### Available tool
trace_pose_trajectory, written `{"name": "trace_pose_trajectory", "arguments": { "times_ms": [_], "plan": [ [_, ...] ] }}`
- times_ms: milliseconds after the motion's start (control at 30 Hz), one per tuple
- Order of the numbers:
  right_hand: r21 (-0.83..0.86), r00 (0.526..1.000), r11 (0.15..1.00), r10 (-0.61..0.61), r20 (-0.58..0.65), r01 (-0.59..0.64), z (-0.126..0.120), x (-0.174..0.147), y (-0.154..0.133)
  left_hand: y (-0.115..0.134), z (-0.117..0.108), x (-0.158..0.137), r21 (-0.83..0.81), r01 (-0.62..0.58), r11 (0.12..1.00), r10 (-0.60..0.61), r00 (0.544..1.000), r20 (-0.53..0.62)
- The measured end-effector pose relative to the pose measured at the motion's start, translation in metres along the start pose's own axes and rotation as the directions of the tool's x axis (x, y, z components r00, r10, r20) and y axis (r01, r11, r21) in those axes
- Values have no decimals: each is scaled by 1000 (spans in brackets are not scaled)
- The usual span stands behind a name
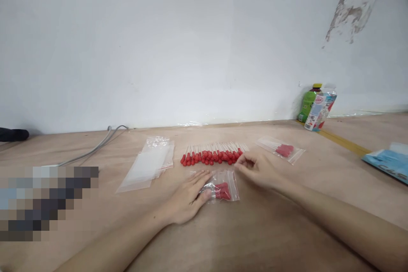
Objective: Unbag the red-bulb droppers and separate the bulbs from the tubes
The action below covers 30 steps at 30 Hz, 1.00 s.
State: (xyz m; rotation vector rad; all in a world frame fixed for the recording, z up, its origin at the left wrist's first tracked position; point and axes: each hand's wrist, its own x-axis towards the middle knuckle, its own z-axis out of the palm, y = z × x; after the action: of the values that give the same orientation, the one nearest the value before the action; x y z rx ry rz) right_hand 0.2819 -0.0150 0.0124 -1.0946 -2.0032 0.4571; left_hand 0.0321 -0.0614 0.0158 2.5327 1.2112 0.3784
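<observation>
Red-tipped sticks (pixel 212 157) lie in a crowded row on the table (pixel 197 246), parallel to its far edge, red ends facing the person and pale ends pointing toward the wall (pixel 178 51). The left hand (pixel 189 197) rests, grip open and fingers extended, on a clear zip bag (pixel 228 191) nearer the person than the row; red tips show inside that bag. The right hand (pixel 259 170) is at the row's right end, thumb and fingertips bent close together beside the last red tips; whether its grip holds a stick, I cannot tell. Beyond the right hand, toward the far edge, lies a second filled bag (pixel 282 149). Left of the row are overlapping flat clear bags (pixel 145 163). A green bottle (pixel 307 106) and a labelled clear bottle (pixel 321 110) stand at the far edge, to the right. Farther right lies a blue packet (pixel 387 163). On the left, a grey cable (pixel 95 146) runs from the far edge.
</observation>
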Motion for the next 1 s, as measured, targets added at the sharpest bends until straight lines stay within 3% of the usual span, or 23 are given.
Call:
{"name": "trace_pose_trajectory", "arguments": {
  "times_ms": [200,400,500,667,800,933,1000],
  "plan": [
    [67,952,983,-181,247,169,11,-17,-14,0,-2,0,42,-9,999,8,999,42],
    [68,899,991,-135,416,117,13,-11,-29,0,4,0,79,-4,997,4,1000,-1],
    [59,895,994,-109,433,93,13,-12,-29,1,5,1,92,8,996,-6,1000,-22],
    [12,921,999,27,388,-35,18,-14,-27,1,5,2,89,16,996,-13,1000,-24],
    [129,930,986,52,363,-105,23,-15,-27,0,6,2,76,18,997,-16,999,-36],
    [388,916,884,102,387,-262,23,-12,-22,0,5,0,66,10,998,-8,999,-33],
    [449,882,812,161,442,-373,20,-9,-17,2,5,0,69,0,998,2,1000,-29]
  ]
}}
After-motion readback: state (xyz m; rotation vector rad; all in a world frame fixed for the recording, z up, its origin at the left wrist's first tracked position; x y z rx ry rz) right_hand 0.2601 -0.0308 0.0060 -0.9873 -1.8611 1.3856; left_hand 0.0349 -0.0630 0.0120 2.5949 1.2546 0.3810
